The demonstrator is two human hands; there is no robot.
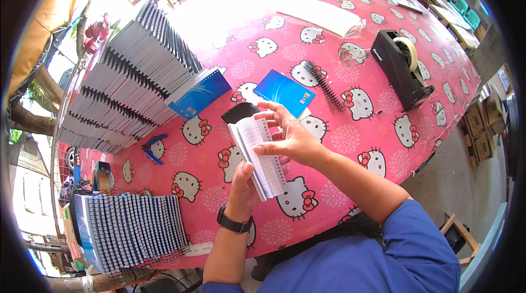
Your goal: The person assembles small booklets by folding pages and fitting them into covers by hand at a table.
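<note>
Near the middle of the table, my left hand (pixel 244 189) grips a small stack of lined paper (pixel 260 153) at its lower left side. Punched holes run along the stack's right edge, and its sheets tilt upward. My right hand (pixel 296 137) is curled at the right edge, with the thumb lying on the top page and the other fingers bent near the upper corner. Just beyond lies a blue notebook cover (pixel 285 93). A black rounded object (pixel 239 112) is partly hidden behind the paper. To the right of the cover rests a black binding coil (pixel 326 84).
Tall stacks of bound notebooks (pixel 126 79) rise at the left, with a blue notebook (pixel 201 93) at their near end. More notebooks (pixel 134 232) stand at the lower left. Blue-handled cutters (pixel 153 149) lie between. A black tape dispenser (pixel 400 68) and a clear-wrapped white pack (pixel 320 14) sit farther right.
</note>
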